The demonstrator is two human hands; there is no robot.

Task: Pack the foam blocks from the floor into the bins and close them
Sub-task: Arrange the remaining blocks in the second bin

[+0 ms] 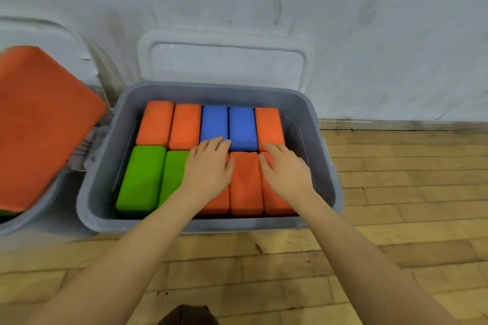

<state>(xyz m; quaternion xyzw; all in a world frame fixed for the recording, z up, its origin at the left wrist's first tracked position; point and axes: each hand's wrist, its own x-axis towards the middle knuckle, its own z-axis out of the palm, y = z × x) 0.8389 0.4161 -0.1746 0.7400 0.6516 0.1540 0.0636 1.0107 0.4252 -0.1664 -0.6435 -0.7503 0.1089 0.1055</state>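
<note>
A grey bin stands open on the wooden floor against the wall. Foam blocks fill it in two rows: orange blocks and two blue blocks at the back, two green blocks and orange blocks at the front. My left hand lies flat, fingers apart, on the front row's middle blocks. My right hand lies flat on the rightmost front orange block. Neither hand grips anything. The bin's translucent lid leans against the wall behind it.
A second grey bin stands at the left with a large orange foam block sticking up out of it; its lid rests against the wall. Bare wooden floor lies to the right and in front.
</note>
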